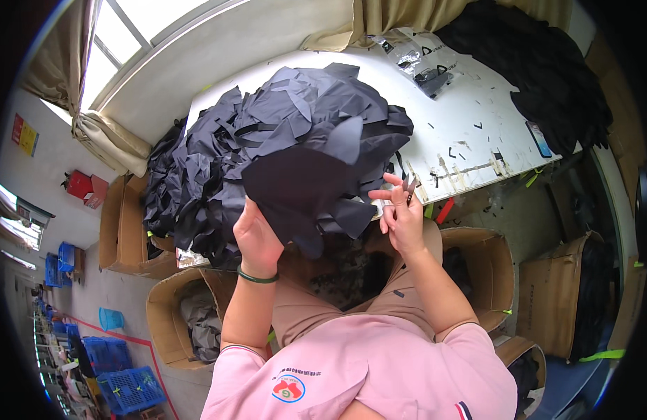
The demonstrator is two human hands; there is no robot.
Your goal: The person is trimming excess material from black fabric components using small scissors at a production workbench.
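1 black fabric piece (295, 183) is clamped in the grip of the left hand (259, 238) above the table's (488, 105) near edge; snips (410, 186) are held in the right hand (403, 222). some cutting seems done, given scattered clippings (452, 152); a large heap (267, 115) appears left. the far-right-corner pile's (530, 59) state cannot be told.

The head camera looked steeply down and forward from above the pink shirt (358, 371), which lay close beneath it along the picture's bottom. It faced over the near edge of the worktop (470, 129), toward the far edge and the wall (260, 45) behind. The left hand (259, 238) and right hand (402, 217) were near, mid-view. The wide fisheye lens also caught the floor (92, 290) beyond the worktop's left edge, bending straight lines.
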